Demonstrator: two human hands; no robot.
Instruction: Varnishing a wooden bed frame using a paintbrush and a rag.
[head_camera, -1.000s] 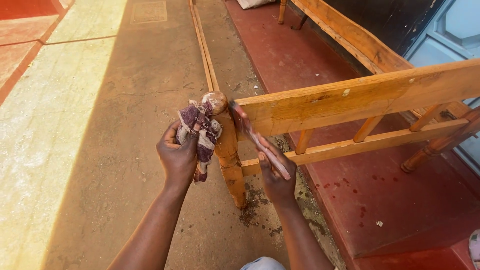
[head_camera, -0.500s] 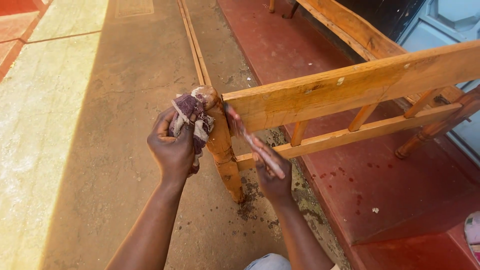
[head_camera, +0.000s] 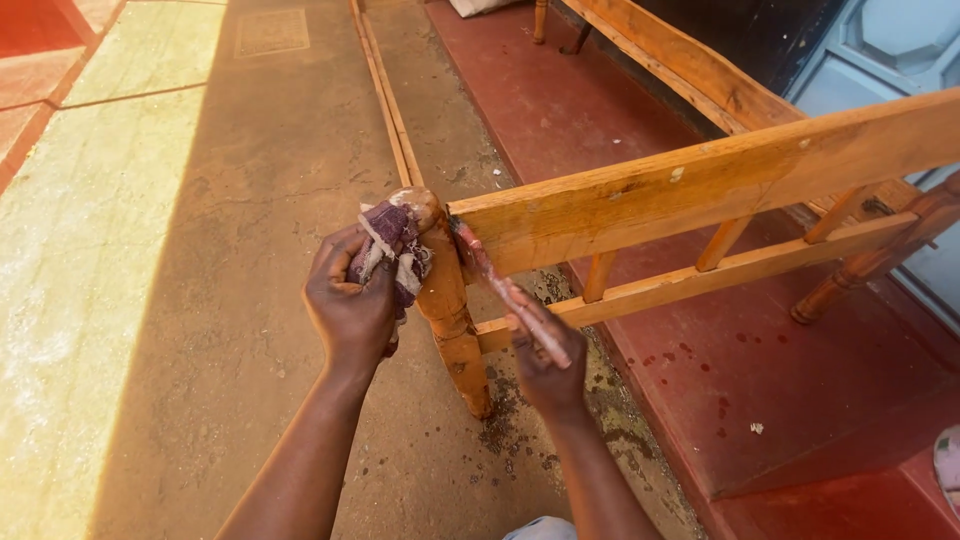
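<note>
The left hand (head_camera: 352, 305) grips a purple rag (head_camera: 392, 245) on the post (head_camera: 445, 290), hiding its side; at 3 o'clock the right hand (head_camera: 543, 360) holds a thin brush (head_camera: 505, 292), its tip blurred.

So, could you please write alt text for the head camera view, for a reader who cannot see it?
Two bare hands work at the turned corner post of a varnished wooden bed frame: the left hand presses a purple and white rag against the post, the right hand holds a slim brush at the joint. Concrete floor lies beneath.
</note>
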